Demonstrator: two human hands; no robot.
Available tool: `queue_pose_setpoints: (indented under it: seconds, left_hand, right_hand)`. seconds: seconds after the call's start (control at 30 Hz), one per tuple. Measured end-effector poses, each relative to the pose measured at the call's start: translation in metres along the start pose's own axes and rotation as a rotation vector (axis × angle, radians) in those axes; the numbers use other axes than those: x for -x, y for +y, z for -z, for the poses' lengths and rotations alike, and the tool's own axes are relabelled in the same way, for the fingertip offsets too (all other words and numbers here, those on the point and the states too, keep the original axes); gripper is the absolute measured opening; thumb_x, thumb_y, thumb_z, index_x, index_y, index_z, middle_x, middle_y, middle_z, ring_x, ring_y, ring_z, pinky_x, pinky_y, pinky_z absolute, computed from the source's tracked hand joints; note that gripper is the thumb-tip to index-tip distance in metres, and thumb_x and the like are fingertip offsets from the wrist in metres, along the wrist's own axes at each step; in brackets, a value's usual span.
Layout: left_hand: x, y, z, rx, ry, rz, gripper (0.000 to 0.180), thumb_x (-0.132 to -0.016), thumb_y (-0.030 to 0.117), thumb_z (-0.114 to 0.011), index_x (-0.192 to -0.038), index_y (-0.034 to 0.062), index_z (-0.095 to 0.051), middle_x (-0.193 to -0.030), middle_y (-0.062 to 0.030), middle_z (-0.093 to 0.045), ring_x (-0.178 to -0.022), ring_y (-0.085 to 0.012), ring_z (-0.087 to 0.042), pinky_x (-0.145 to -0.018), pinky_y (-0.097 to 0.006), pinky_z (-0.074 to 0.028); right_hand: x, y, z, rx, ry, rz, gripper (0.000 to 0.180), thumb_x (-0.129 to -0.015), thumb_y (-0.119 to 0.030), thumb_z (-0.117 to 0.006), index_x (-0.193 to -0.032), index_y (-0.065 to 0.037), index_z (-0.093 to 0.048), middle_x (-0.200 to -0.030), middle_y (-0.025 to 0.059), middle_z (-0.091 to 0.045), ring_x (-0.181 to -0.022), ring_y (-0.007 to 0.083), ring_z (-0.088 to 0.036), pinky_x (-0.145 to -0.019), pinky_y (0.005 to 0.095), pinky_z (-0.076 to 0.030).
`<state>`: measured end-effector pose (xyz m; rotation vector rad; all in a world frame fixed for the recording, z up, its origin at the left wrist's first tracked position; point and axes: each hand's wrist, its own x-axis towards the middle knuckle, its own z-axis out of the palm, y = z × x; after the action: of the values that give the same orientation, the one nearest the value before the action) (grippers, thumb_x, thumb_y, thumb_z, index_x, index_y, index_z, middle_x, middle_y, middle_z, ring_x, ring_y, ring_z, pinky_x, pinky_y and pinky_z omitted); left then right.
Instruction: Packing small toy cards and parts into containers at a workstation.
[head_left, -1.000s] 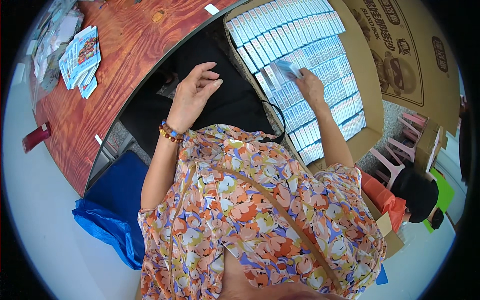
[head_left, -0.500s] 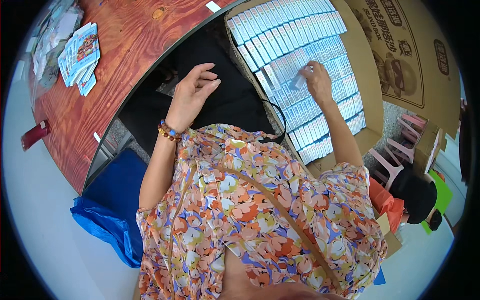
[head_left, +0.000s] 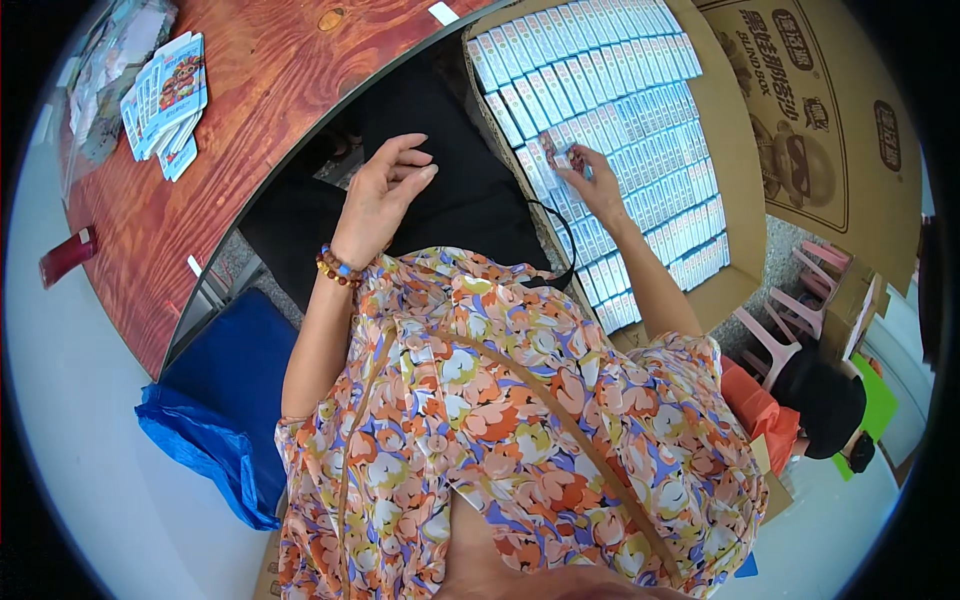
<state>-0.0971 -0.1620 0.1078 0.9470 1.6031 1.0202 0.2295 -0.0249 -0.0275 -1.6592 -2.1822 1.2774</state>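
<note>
An open cardboard carton stands at the right, packed with rows of small white and light-blue boxes. Over its left-middle rows, my right hand pinches one small box with a reddish print between thumb and fingers. The box looks tilted against its neighbours, and its lower end is partly hidden by my fingers. My left hand, with a beaded bracelet on the wrist, hovers beside the carton above black cloth. Its fingers are loosely bent and apart, with nothing in them.
On the reddish wooden table at upper left lie a pile of printed blue-white cards and clear plastic wrapping. A dark red object is by its left edge. Pink stools and a blue bag stand lower down.
My right hand has moved left across the carton to the left part of the rows, with a small box in its fingers. The left hand stays nearly in place.
</note>
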Motion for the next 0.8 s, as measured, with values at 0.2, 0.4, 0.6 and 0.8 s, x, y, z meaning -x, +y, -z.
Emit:
queue_pose_setpoints:
  seconds: [0.2, 0.4, 0.6, 0.8]
  left_hand:
    - [0.005, -0.001, 0.001, 0.011, 0.017, 0.005, 0.039, -0.093, 0.012, -0.066, -0.129, 0.0016, -0.056, -0.108, -0.0110, -0.068, -0.095, -0.0150, -0.065, -0.083, -0.029, -0.053]
    - [0.012, -0.004, 0.003, -0.003, 0.036, 0.004, 0.040, -0.094, 0.014, -0.066, -0.130, 0.0013, -0.055, -0.108, -0.0100, -0.067, -0.094, -0.0137, -0.064, -0.082, -0.028, -0.053]
    - [0.021, -0.007, 0.006, 0.015, 0.038, 0.033, 0.039, -0.094, 0.012, -0.065, -0.130, 0.0015, -0.055, -0.109, -0.0091, -0.067, -0.091, -0.0110, -0.063, -0.079, -0.026, -0.052]
    - [0.024, 0.001, 0.012, -0.056, -0.006, 0.088, 0.041, -0.097, 0.011, -0.061, -0.136, 0.0024, -0.051, -0.115, -0.0076, -0.064, -0.099, -0.0114, -0.062, -0.084, -0.026, -0.051]
  right_hand:
    - [-0.003, 0.015, 0.003, -0.210, -0.006, -0.041, 0.063, -0.087, -0.036, -0.073, -0.136, 0.000, -0.056, -0.126, 0.0191, -0.062, -0.117, 0.0274, -0.059, -0.100, 0.0360, -0.045]
    - [-0.022, 0.003, -0.004, -0.448, -0.087, -0.002, 0.053, -0.093, -0.032, -0.067, -0.136, -0.002, -0.057, -0.132, 0.0182, -0.061, -0.122, 0.0256, -0.057, -0.103, 0.0350, -0.044]
    - [-0.015, -0.009, -0.009, -0.358, -0.093, 0.047, 0.050, -0.097, -0.028, -0.061, -0.139, -0.002, -0.054, -0.138, 0.0172, -0.057, -0.128, 0.0257, -0.053, -0.107, 0.0344, -0.041]
    - [-0.014, -0.020, -0.007, -0.247, -0.037, 0.057, 0.059, -0.093, -0.038, -0.065, -0.136, 0.002, -0.055, -0.132, 0.0199, -0.060, -0.126, 0.0297, -0.054, -0.106, 0.0376, -0.042]
